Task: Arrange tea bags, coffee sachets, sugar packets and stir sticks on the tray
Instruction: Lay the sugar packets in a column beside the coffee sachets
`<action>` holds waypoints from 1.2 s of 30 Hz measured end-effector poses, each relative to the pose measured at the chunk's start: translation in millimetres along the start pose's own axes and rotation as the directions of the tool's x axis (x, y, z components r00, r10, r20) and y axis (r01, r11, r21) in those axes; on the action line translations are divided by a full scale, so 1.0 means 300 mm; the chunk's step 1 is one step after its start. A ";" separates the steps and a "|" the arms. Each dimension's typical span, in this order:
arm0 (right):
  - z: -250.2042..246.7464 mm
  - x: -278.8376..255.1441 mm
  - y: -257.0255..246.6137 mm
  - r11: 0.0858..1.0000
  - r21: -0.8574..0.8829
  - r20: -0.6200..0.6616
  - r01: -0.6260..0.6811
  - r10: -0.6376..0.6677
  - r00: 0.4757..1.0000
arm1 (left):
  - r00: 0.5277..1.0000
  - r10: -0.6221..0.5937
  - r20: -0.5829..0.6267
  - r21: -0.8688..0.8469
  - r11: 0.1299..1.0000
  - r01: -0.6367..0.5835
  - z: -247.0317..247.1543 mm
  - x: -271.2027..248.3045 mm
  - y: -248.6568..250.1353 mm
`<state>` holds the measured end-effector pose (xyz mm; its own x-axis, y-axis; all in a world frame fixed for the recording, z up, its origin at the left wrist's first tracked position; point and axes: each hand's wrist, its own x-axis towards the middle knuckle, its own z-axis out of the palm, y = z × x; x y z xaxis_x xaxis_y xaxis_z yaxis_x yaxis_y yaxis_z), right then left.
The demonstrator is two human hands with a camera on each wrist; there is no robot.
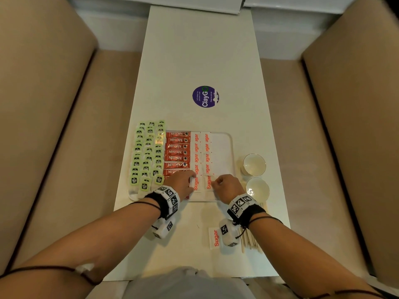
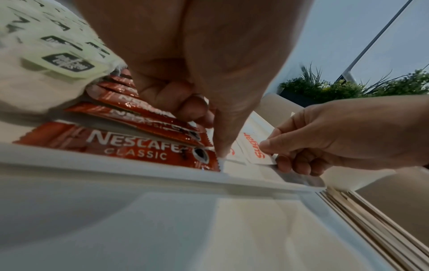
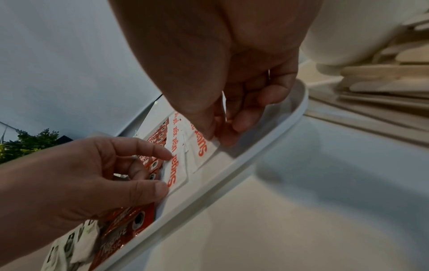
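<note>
On the white tray (image 1: 226, 139), green tea bags (image 1: 146, 154), red coffee sachets (image 1: 177, 152) and two columns of sugar packets (image 1: 201, 152) are laid in rows. Each column's nearest packet is pinched in a narrow grip: left hand (image 1: 181, 182), right hand (image 1: 226, 186). Stir sticks (image 1: 251, 240) and one spare sugar packet (image 1: 214, 238) are seen on the counter (image 1: 194, 50).
</note>
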<state>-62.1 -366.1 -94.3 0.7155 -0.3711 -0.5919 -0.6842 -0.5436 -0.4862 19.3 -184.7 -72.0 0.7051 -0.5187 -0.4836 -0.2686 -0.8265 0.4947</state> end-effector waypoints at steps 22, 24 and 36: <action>-0.013 0.005 0.002 1.000 -0.014 -0.017 0.025 -0.025 1.000 | 1.000 0.009 0.007 0.019 1.000 -0.009 -0.001 0.009 0.031; -0.019 -0.003 -0.001 0.999 -0.016 -0.024 0.034 -0.035 0.999 | 1.000 0.018 -0.008 0.011 1.000 -0.018 -0.001 0.004 0.033; -0.063 -0.165 0.047 0.923 -0.114 0.260 0.367 -0.329 0.908 | 0.981 0.161 0.108 0.057 0.984 -0.168 0.078 -0.077 0.041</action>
<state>-104.5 -369.8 -59.8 0.8378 0.0373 -0.5448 -0.3533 -0.7237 -0.5929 -15.5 -188.1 -71.6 0.5772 -0.6657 -0.4729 -0.4205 -0.7387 0.5268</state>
